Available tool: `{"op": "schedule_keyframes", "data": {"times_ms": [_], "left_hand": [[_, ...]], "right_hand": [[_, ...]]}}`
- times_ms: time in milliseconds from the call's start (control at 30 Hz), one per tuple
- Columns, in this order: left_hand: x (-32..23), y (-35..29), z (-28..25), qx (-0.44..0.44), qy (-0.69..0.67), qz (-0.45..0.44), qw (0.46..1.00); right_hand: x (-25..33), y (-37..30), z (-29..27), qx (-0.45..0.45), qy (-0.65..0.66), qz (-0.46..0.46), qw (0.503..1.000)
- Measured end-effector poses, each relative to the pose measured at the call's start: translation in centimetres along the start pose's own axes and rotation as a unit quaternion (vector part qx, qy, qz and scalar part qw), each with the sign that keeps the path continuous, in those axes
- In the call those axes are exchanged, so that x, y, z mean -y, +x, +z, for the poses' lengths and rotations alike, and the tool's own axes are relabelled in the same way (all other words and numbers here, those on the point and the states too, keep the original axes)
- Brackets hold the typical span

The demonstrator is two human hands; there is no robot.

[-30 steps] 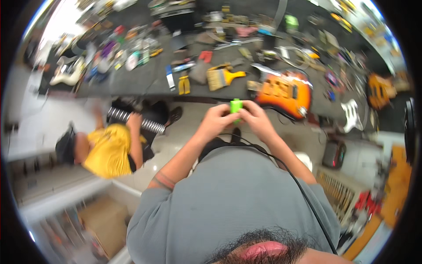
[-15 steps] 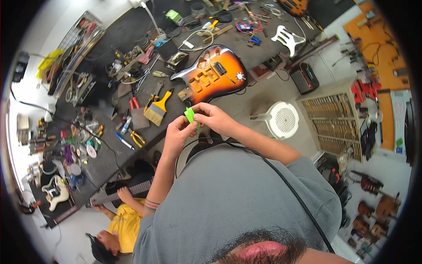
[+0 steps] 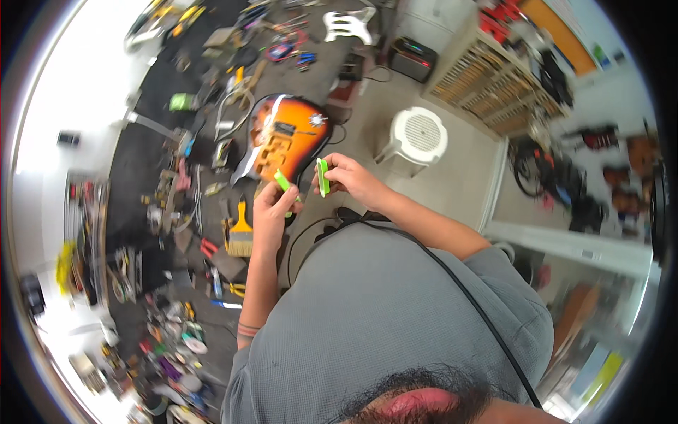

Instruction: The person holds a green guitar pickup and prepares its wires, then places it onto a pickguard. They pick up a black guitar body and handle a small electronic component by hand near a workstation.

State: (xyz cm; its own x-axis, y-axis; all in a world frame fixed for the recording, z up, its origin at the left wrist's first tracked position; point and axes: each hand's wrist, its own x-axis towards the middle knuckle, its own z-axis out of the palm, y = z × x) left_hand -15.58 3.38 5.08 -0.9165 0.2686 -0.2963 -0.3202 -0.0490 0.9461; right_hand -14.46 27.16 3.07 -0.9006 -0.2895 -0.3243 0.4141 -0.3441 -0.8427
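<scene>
My left hand (image 3: 272, 212) pinches a small bright green strip (image 3: 282, 179) between its fingertips. My right hand (image 3: 347, 179) holds a second green piece with a white face (image 3: 322, 177) upright, a little apart from the first. Both hands hover above an orange sunburst electric guitar body (image 3: 282, 143) that lies on the dark workbench (image 3: 134, 169). A black cable (image 3: 452, 275) runs over my grey shirt.
A yellow-handled brush (image 3: 240, 233), pliers and many small tools are strewn over the bench. A white guitar pickguard (image 3: 347, 24) lies farther off. A white plastic stool (image 3: 417, 136), a small black amplifier (image 3: 413, 56) and a shelf of drawers (image 3: 487, 85) stand on the floor.
The view has swung round sharply as my head turned. The single green piece held between both hands is now two pieces, one in each hand, held apart.
</scene>
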Motion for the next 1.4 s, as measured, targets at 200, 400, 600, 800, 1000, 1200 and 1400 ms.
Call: {"op": "schedule_keyframes", "data": {"times_ms": [200, 400, 600, 800, 1000, 1200, 1400], "left_hand": [[-1.3, 2.2, 3.5, 0.108, 0.063, -0.026, 0.992], [-1.3, 5.2, 8.8, 0.219, 0.096, -0.028, 0.971], [-0.9, 6.3, 15.5, 0.281, 0.165, -0.039, 0.945], [1.2, 7.2, 24.1, 0.330, 0.178, -0.083, 0.923], [2.8, 7.9, 36.0, 0.434, 0.224, -0.085, 0.868], [5.9, 6.9, 44.9, 0.581, 0.273, -0.104, 0.759], [7.6, 2.9, 51.8, 0.650, 0.299, -0.096, 0.692]], "right_hand": [[-0.7, -5.4, -2.7, -0.097, 0.097, -0.023, 0.990], [-1.8, -9.3, -5.2, -0.190, 0.059, -0.065, 0.978], [-1.3, -13.1, -9.3, -0.227, 0.102, -0.086, 0.965], [-0.7, -18.5, -14.5, -0.229, 0.110, -0.142, 0.957], [-3.6, -24.8, -19.5, -0.313, 0.158, -0.185, 0.918], [-6.8, -30.2, -20.5, -0.496, 0.194, -0.220, 0.817], [-8.8, -35.3, -19.5, -0.586, 0.255, -0.175, 0.749]]}}
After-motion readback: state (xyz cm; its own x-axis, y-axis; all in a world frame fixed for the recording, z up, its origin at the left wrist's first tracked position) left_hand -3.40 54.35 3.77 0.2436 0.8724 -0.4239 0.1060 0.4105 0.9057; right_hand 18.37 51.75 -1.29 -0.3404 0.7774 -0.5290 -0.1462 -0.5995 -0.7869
